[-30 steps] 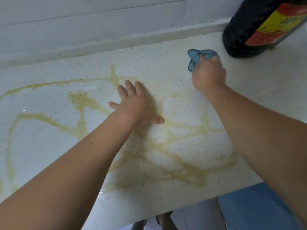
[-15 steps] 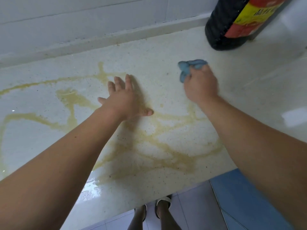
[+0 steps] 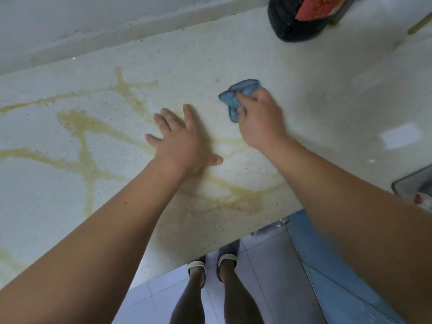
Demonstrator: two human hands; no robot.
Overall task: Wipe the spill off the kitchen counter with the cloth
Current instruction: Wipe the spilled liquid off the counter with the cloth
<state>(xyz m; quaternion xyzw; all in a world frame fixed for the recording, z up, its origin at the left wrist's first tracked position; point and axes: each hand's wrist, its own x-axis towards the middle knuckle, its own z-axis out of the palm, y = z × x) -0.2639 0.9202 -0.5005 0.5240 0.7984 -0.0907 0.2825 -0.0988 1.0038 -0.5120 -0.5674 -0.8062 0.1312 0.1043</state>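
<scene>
From the head camera, the right hand (image 3: 260, 122) is closed around a bunched blue cloth (image 3: 238, 97), pressing it onto the pale speckled worktop (image 3: 315, 94) at the far right edge of the spill (image 3: 88, 146). The spill is a set of yellowish-brown streaks running left across the worktop and curving under both forearms. The left hand (image 3: 180, 141) lies flat and spread wide on the worktop, palm down, just beside the cloth and holding nothing. A dark bottle (image 3: 297, 17) with a red label stands at the back right, well apart from the cloth. 2 sandalled feet (image 3: 212, 265) show on the tiled floor below.
</scene>
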